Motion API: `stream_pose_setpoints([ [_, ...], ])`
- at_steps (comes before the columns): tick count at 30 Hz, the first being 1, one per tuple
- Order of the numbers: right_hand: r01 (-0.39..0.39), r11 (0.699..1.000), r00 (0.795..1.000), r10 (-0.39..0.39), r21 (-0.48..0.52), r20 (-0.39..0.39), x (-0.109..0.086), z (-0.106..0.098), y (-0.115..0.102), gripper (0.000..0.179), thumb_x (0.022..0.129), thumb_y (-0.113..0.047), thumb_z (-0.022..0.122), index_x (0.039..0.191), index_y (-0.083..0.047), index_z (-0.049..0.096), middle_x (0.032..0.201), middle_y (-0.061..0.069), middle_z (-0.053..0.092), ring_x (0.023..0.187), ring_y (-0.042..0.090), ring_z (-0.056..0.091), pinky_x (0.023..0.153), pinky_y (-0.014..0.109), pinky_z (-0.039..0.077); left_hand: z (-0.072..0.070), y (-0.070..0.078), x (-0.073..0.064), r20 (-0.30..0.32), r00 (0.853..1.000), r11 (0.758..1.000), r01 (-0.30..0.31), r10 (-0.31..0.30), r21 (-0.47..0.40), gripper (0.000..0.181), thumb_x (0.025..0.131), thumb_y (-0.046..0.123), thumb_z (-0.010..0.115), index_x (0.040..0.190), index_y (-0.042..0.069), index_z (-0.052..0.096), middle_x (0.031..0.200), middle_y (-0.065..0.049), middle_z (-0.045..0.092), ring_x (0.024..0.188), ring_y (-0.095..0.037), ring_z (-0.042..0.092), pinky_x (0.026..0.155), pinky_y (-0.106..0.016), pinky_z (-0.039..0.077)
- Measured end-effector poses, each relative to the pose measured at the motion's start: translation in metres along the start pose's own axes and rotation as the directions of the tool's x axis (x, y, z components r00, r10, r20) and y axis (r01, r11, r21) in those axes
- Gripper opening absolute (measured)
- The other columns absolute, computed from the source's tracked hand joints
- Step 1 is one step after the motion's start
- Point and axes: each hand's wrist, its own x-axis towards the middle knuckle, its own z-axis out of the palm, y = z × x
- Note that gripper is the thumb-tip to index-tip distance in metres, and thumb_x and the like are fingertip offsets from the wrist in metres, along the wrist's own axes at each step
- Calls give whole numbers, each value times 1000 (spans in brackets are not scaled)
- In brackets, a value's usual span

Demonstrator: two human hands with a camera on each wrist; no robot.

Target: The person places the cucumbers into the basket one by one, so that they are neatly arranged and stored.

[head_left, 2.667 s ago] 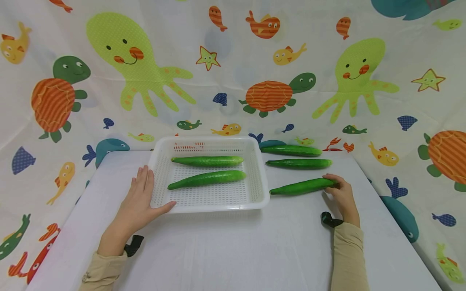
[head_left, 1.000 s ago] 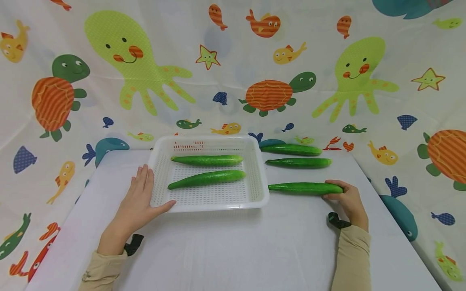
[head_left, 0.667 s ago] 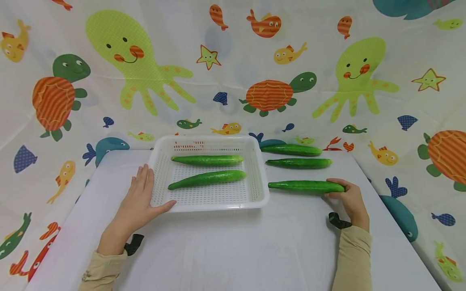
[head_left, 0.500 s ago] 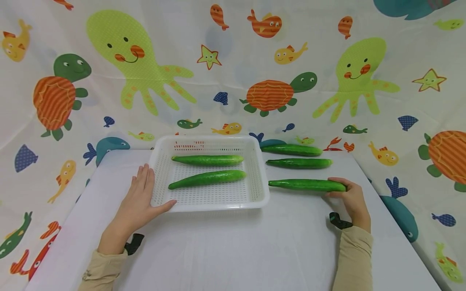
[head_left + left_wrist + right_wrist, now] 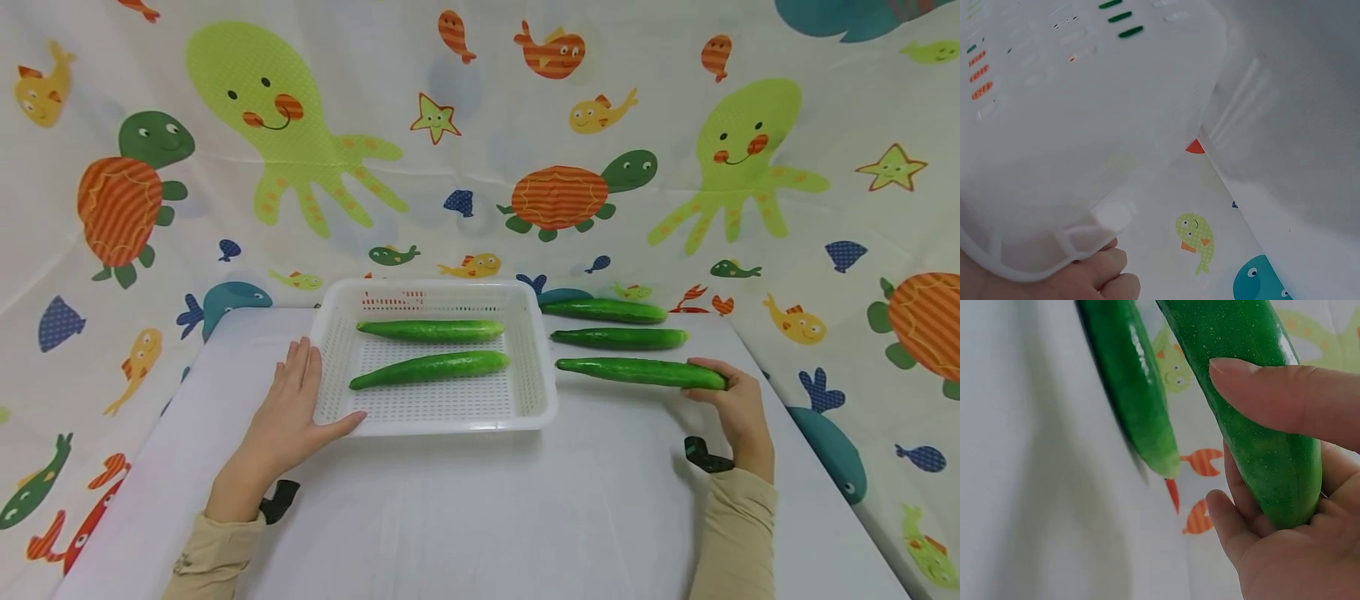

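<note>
A white perforated plastic basket [image 5: 442, 427] stands left of centre on the table, with two cucumbers [image 5: 431, 369] lying crosswise inside. My left hand [image 5: 292, 408] rests on its left front corner, fingers straight along the left side and thumb on the front rim. In the left wrist view, fingertips [image 5: 1121, 289] show below the basket's rim [image 5: 1029, 275]. To the right, my right hand [image 5: 735, 404] grips the right end of a cucumber [image 5: 630, 371]. The right wrist view shows the thumb [image 5: 1279, 394] over that cucumber [image 5: 1260, 444] and fingers beneath it.
Beyond the held cucumber lie two more, a middle cucumber [image 5: 618, 338] and a back cucumber [image 5: 603, 311], both right of the basket. The white table [image 5: 480, 517] ends at a hanging cloth [image 5: 480, 125] printed with sea animals.
My right hand has taken the front cucumber slightly right and away from me, and its slant has reversed. The left hand and basket have stayed in place.
</note>
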Motion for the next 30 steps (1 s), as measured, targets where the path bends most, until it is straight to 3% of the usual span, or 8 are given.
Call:
stream_pose_setpoints([
  [6,43,998,997,-39,48,-67,-2,-2,-8,51,81,5,78,130,-5,65,111,-15,59,95,7,53,76,9,48,0,0,0,-5,1000,1000,-1,1,1,120,83,54,73,152,-14,1,162,-26,-9,149,-40,-10,120,-50,-6],
  [14,90,963,992,-64,255,-108,-6,6,-26,51,78,12,77,126,-2,66,112,-5,60,91,9,57,75,12,53,-1,2,1,-3,1000,1000,-4,4,1,121,84,58,70,152,-14,1,162,-28,-9,149,-41,-10,120,-49,-7],
  [23,109,965,988,-80,239,-128,-13,21,-53,49,78,7,80,124,-4,67,112,-2,61,92,13,58,75,13,53,0,1,0,0,1000,1000,1,-1,4,121,84,59,70,152,-14,1,161,-28,-8,149,-41,-10,120,-49,-7],
  [30,156,963,984,-133,219,-115,-18,39,-72,50,78,12,77,126,2,65,117,1,57,94,14,58,76,14,54,-1,1,1,-3,1000,1000,-5,5,-2,122,84,61,69,151,-15,2,161,-30,-7,149,-42,-10,120,-50,-7],
])
